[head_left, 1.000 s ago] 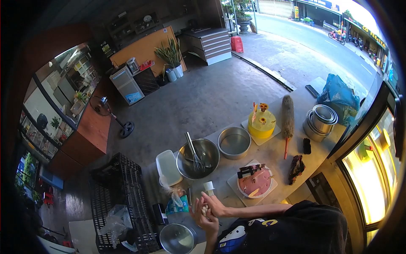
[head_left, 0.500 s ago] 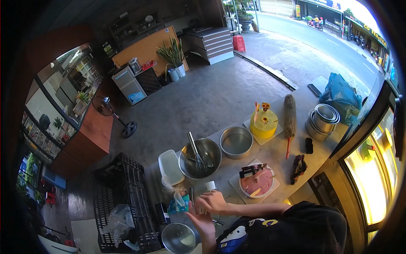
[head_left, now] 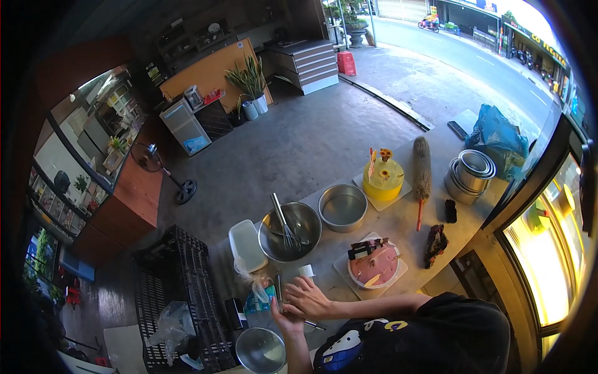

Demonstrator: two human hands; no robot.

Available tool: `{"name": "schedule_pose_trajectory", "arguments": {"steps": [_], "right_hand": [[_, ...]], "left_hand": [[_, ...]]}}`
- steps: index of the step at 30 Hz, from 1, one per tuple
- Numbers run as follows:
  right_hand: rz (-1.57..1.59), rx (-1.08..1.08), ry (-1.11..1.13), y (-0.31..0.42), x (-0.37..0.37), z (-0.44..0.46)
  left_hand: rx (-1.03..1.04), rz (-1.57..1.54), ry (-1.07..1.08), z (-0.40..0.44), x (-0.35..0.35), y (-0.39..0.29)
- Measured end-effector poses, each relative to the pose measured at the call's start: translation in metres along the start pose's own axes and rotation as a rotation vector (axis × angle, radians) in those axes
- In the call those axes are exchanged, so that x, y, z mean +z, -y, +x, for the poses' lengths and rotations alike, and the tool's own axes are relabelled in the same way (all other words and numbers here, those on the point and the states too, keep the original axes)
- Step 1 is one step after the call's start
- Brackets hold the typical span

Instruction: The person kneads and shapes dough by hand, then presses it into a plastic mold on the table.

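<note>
Right hand (head_left: 306,300) has flattened across the upturned left hand (head_left: 286,321) since the last frame: right fingers loosely spread, left thumb out. Pale lump seen between them a second ago is hidden; can't tell if the palms hold it. Teal packet (head_left: 258,303) just beside. Steel bowl (head_left: 260,350) at worktop's (head_left: 405,218) near left corner; whisk (head_left: 288,235) in mixing bowl (head_left: 268,237), far edge; pink cake (head_left: 375,269) toward near edge.

The right hand (head_left: 309,300) touches the left hand (head_left: 286,320) above the table (head_left: 322,288), near a metal bowl (head_left: 246,350).
</note>
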State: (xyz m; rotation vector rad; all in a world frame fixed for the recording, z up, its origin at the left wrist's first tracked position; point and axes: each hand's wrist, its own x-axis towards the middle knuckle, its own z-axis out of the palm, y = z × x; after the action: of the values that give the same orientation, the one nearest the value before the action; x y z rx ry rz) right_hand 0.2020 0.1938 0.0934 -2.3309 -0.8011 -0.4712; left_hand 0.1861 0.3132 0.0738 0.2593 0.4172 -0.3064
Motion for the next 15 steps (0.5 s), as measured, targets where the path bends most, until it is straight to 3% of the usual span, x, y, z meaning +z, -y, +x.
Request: {"name": "schedule_pose_trajectory", "arguments": {"steps": [7,13,15], "right_hand": [[-0.005,0.122,0.059,0.001,0.016,-0.013],[-0.016,0.107,0.046,0.008,0.001,-0.016],[-0.046,0.089,0.033,0.009,0.001,-0.016]], "left_hand": [[0.081,0.135,-0.217,0.01,0.008,-0.007],[0.042,0.31,-0.022,0.037,-0.019,-0.001],[-0.026,0.356,-0.051,0.036,-0.005,0.003]]}}
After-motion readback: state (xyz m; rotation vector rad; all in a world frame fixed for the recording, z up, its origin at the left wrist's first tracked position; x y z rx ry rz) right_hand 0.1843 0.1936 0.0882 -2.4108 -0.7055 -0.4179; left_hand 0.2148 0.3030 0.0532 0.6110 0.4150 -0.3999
